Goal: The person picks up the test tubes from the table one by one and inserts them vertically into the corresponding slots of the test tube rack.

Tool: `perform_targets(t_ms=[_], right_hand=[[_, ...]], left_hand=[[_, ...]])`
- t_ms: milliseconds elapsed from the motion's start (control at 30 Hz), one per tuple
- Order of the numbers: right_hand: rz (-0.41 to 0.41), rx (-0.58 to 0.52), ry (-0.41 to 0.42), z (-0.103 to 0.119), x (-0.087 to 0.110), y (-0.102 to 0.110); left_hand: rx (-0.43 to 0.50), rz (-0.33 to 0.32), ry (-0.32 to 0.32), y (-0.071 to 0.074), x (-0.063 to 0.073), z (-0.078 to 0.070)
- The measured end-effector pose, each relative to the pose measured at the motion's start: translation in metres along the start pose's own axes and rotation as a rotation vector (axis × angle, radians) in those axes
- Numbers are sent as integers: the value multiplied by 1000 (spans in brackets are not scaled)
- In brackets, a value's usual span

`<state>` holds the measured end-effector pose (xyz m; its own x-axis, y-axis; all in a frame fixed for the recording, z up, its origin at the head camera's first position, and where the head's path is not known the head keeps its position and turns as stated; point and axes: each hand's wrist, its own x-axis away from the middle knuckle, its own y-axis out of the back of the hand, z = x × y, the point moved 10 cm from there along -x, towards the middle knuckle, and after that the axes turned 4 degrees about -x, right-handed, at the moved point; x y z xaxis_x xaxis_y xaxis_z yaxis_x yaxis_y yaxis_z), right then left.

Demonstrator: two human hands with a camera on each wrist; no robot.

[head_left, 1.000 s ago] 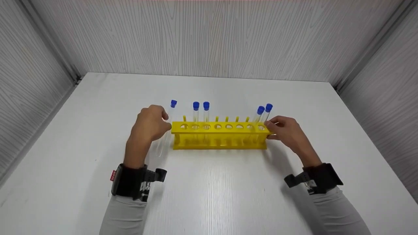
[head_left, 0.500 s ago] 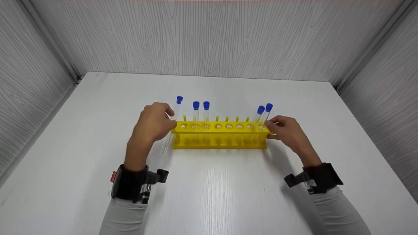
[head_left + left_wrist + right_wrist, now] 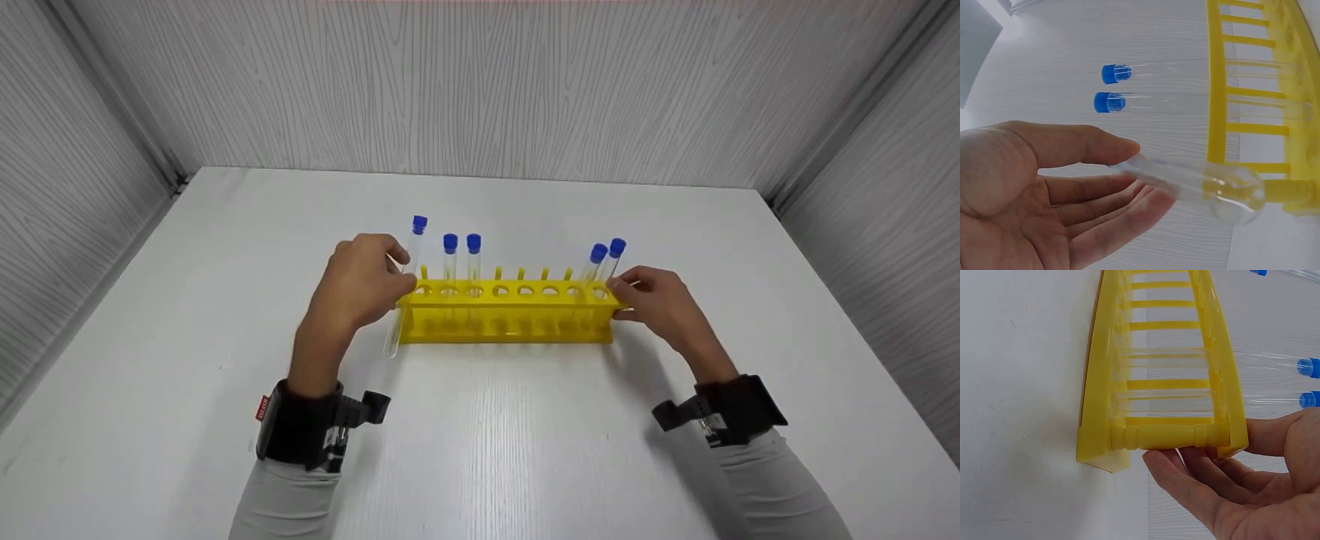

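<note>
A clear test tube [image 3: 1185, 179] with a blue cap is pinched between the thumb and fingers of my left hand [image 3: 360, 281]. It leans slightly, its rounded bottom low beside the left end of the yellow test tube rack [image 3: 510, 336]. In the left wrist view that bottom overlaps the rack's end post. My right hand [image 3: 656, 300] grips the rack's right end, thumb at the top plate and fingers by the end post [image 3: 1171, 436]. Two capped tubes [image 3: 1157, 101] stand in holes near the rack's left; two more [image 3: 1266, 398] lean in holes near its right end.
The rack stands on a white table [image 3: 480, 450], with several vacant holes in its middle and a row of short yellow pegs [image 3: 521, 273] behind them. White wood-grain panels [image 3: 480, 90] enclose the table at the back and sides.
My left hand has moved right and slightly away from me, carrying the test tube toward the rack's left end; the tube is more upright. My right hand and the rack have stayed in place.
</note>
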<state>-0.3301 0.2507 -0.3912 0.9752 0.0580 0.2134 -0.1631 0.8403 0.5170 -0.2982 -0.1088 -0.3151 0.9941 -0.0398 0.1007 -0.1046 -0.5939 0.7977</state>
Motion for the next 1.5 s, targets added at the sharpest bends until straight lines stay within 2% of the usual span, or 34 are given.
perform_targets(t_ms=[567,800,1067,1300,1500], right_hand=[[-3,12,-9,-2,-1,0],[-2,17,-20,-2,-2,-1],[-8,30,-27,-2,-2,0],[-1,4,19,1,0,0],[3,4,34,3,2,0]], left_hand=[[76,-73,-37,5,1,-4],[134,-116,-50,9,2,-7],[169,-216,-56,20,4,-9],[199,-354,-108,30,8,-12],[213,-383,-95,33,8,-10]])
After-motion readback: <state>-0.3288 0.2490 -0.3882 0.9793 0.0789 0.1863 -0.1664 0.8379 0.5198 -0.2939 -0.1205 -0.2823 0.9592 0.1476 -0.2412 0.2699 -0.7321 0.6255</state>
